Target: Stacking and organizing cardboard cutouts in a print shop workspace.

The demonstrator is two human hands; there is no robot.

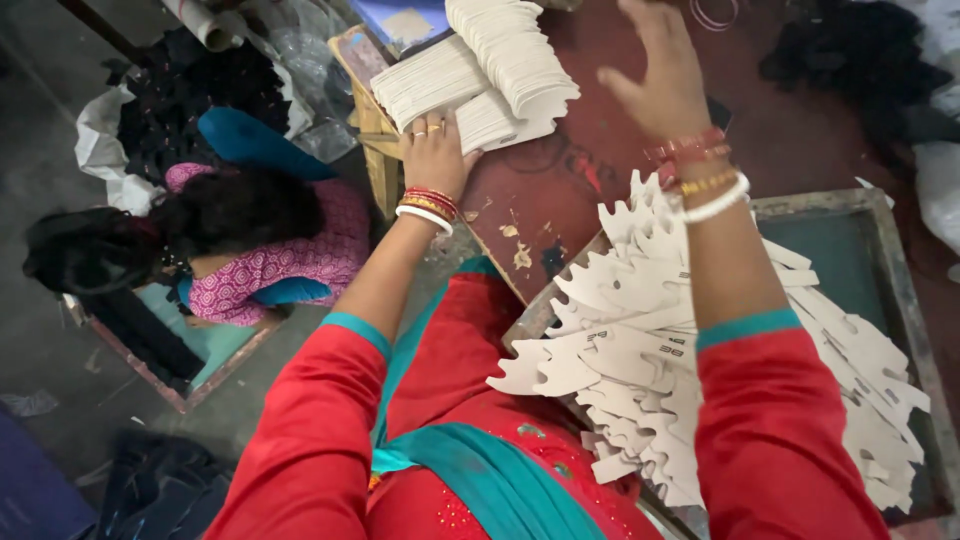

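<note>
Here your left hand (435,152) lies flat, palm down and fingers spread narrow, pressed on the near edge of the stacked white card cut-outs (478,75) at the far left corner of the dark red table (600,150); it holds nothing, only rests on them. That stack is fanned in overlapping rows, its long axis running from the near left up toward the far right, with the notched ends of the cards pointing toward the right and down. Your right hand (658,75) hangs above the table with its fingers loosely open and upward, blurred, gripping nothing that you can see. Under your right forearm a second heap of the same shaped cards (640,340) is spread in a loose fan over a grey wooden-framed screen (880,215); these pieces lie mostly crosswise, their pointed tips toward the left, and the heap reaches from near your wrist down to the frame's near corner. To the left, below the table on the floor, another person in a pink patterned top (285,262) sits bent over a framed panel (175,365). Dark cloth pieces (195,95) are piled behind that person.
</note>
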